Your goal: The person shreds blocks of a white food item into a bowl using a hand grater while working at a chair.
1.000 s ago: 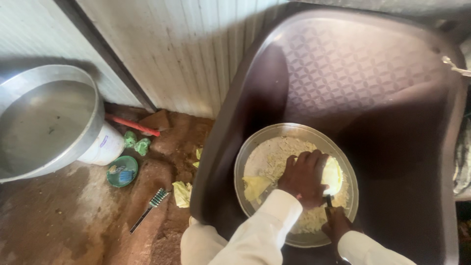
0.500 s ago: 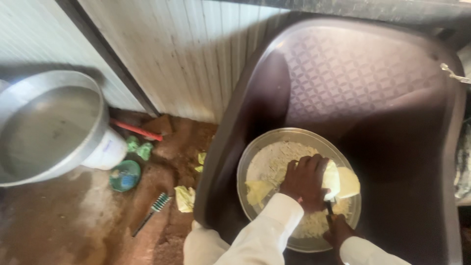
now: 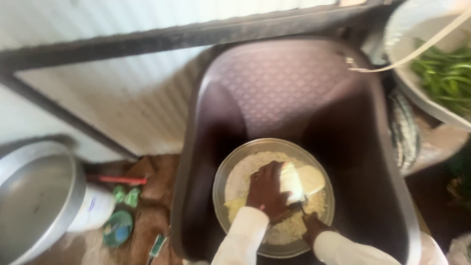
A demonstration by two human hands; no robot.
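A round metal bowl (image 3: 220,196) sits on the seat of a dark purple plastic chair (image 3: 274,83). It holds pale yellow-white shreds and a pale block (image 3: 293,180) of the same stuff. My left hand (image 3: 266,190), in a white sleeve, presses down on the block and grips its left side. At the bowl's near right rim, my right hand (image 3: 314,227) is closed on the dark handle of a knife (image 3: 288,212). The knife points toward the block, and its blade is mostly hidden.
A large metal basin (image 3: 34,196) rests on a white container (image 3: 96,206) at the lower left. A green lid (image 3: 117,228) and a red stick (image 3: 117,180) lie on the dirt floor. A bowl of green vegetables (image 3: 441,68) stands at the upper right, with a corrugated wall behind.
The view has swung up and to the right, bringing the bowl of greens into sight. My left hand has shifted slightly and more of the pale block shows beside it.
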